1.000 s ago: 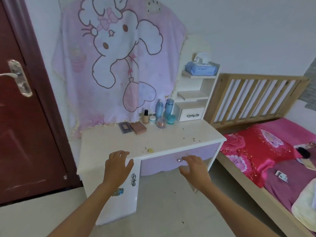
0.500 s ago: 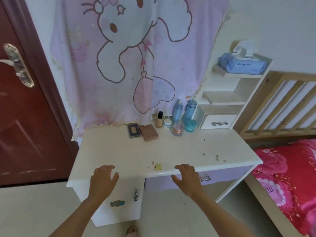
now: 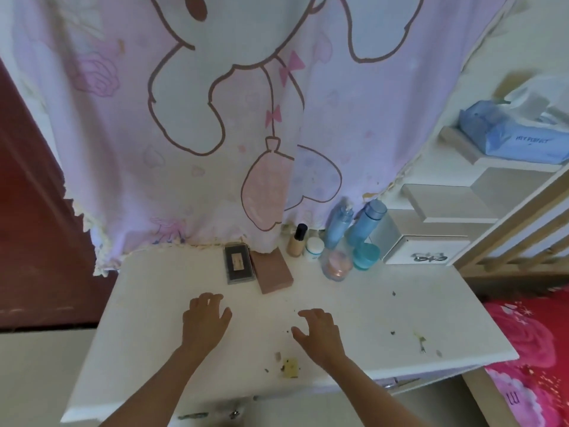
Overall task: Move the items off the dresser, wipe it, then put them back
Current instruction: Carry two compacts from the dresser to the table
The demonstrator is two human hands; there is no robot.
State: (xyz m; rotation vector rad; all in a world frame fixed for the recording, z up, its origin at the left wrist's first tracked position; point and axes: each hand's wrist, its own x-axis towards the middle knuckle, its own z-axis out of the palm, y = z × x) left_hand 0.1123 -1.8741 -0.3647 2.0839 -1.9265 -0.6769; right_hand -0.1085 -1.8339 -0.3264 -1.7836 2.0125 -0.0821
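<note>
The items stood in a cluster at the back of the counter, centre frame: a dark palette, a pink-brown box touching it, a foundation bottle, a white jar, a clear jar, a teal jar and two blue bottles. None had been removed. A yellow scrap and dark crumbs lay unwiped toward the front edge.

The left hand and right hand were over the bare middle, fingers spread and loosely bent, holding nothing. Contact with the surface could not be determined.

Assessment: the task was at its very start, with clearing, wiping and replacing all outstanding. No cloth was visible. A tissue pack sat on the shelf at upper right.
</note>
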